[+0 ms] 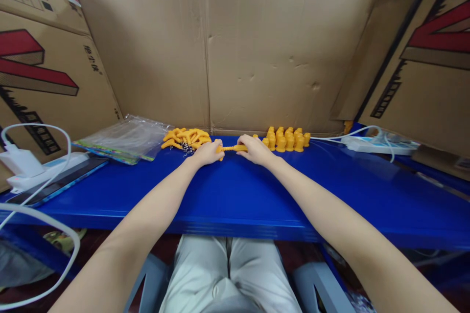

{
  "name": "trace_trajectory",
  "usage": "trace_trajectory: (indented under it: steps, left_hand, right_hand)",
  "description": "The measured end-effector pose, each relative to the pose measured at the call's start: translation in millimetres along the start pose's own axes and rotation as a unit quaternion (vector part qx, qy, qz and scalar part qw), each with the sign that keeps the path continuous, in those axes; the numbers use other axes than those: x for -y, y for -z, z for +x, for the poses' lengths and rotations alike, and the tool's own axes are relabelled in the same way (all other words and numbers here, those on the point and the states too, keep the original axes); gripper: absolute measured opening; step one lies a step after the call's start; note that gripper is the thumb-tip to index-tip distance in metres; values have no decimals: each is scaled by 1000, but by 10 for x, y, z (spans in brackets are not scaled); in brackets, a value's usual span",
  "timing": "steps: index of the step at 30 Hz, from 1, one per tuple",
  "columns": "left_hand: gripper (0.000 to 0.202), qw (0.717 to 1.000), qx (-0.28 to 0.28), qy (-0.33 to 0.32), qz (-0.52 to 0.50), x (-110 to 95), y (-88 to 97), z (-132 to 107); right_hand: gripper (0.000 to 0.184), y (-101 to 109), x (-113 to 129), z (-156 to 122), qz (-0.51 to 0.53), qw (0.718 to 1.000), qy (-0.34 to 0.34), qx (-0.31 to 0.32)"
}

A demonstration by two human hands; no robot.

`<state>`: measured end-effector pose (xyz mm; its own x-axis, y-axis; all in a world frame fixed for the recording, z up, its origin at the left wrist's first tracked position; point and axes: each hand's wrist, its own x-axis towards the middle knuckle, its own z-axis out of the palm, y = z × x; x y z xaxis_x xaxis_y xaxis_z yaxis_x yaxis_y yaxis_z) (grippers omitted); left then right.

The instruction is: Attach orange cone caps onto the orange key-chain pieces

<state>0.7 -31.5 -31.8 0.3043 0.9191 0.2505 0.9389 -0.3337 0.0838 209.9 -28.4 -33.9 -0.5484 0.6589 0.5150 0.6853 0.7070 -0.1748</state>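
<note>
Both of my arms reach forward across a blue shelf surface (235, 190). My left hand (208, 152) and my right hand (254, 149) are closed on the two ends of a thin yellow plastic piece (235, 147) that lies between them. Behind my left hand lies a heap of yellow pieces with small metal chains (185, 138). Just beyond my right hand, a group of several yellow bell-shaped pieces (287, 140) stands upright in rows.
A clear plastic bag (127, 138) lies at the left. A white power strip with a charger and cables (27, 166) sits at the far left; another strip (369, 144) is at the right. Cardboard walls (257, 58) enclose the back and sides.
</note>
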Motion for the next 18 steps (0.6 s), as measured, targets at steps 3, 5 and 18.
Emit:
trace_trajectory:
  steps: [3, 5, 18]
  left_hand:
    - [29, 1000, -5, -3, -2, -15, 5, -5]
    - [30, 1000, -6, -5, -5, -25, 13, -7]
    - [31, 1000, -5, 7, 0, -50, 45, -15]
  right_hand:
    - [14, 10, 20, 10, 17, 1000, 3, 2]
    - [14, 8, -14, 9, 58, 998, -8, -3]
    - [28, -21, -142, 5, 239, 964, -115, -6]
